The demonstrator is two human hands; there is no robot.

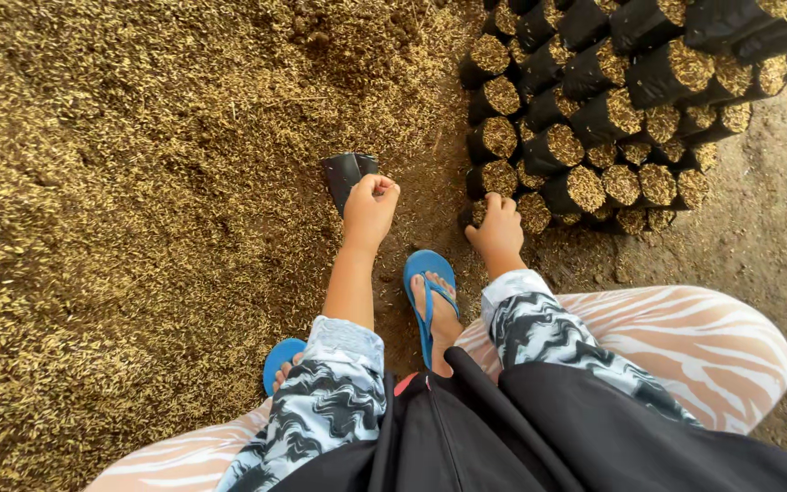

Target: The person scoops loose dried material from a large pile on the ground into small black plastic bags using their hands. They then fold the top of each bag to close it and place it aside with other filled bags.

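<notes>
Just beyond her right hand [499, 230] stand rows of black bags [594, 109], each packed to the brim with husk; its fingers curl over the nearest one. Her left hand [371, 208] pinches an empty bag [346, 173], flat and black, above the husk heap [138, 182].

— What is seen underfoot?
— A ground [776, 264] of bare grey-brown dirt is seen on the right, strewn with stray husks.
— And on the left?
— A wide heap of husks [120, 228], golden-brown, is spread from near to far; darker soil [357, 46] is mixed in at the far middle.
— How is it lit?
— Soft, even daylight is cast, without hard shadows.
</notes>
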